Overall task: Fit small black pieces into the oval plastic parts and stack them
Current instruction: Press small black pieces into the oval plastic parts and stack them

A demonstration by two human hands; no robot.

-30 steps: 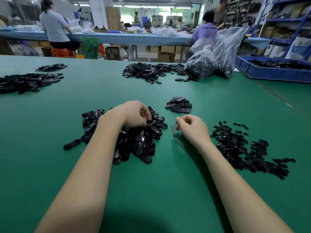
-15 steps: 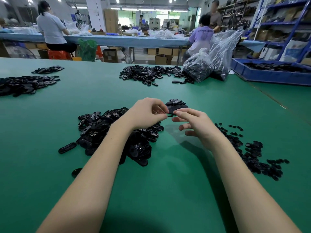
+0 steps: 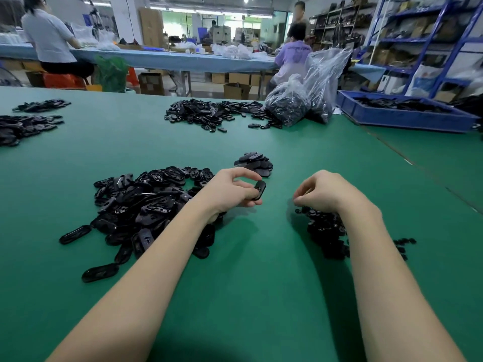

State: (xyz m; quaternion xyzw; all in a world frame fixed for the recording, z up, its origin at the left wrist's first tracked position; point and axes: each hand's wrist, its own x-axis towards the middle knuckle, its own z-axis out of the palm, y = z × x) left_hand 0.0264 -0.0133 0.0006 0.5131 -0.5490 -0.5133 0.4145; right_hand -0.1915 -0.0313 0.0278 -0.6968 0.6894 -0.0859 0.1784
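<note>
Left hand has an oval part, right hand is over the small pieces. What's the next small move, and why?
Probably pinch one piece from the small black pieces and bring it to the oval part: the left hand holds it ready, the right hand curls over the pile.

The hall was brightly and evenly lit by ceiling strip lights far at the back, which flared to white. Soft, diffuse shadows fell on the green desk beneath both forearms and along the near edge of the frame. The wide-angle lens bowed the blue shelving and the desk's far edge. The standing person at the back was smeared by motion blur, the background was soft, and the black parts pile showed faint glossy highlights.
</note>
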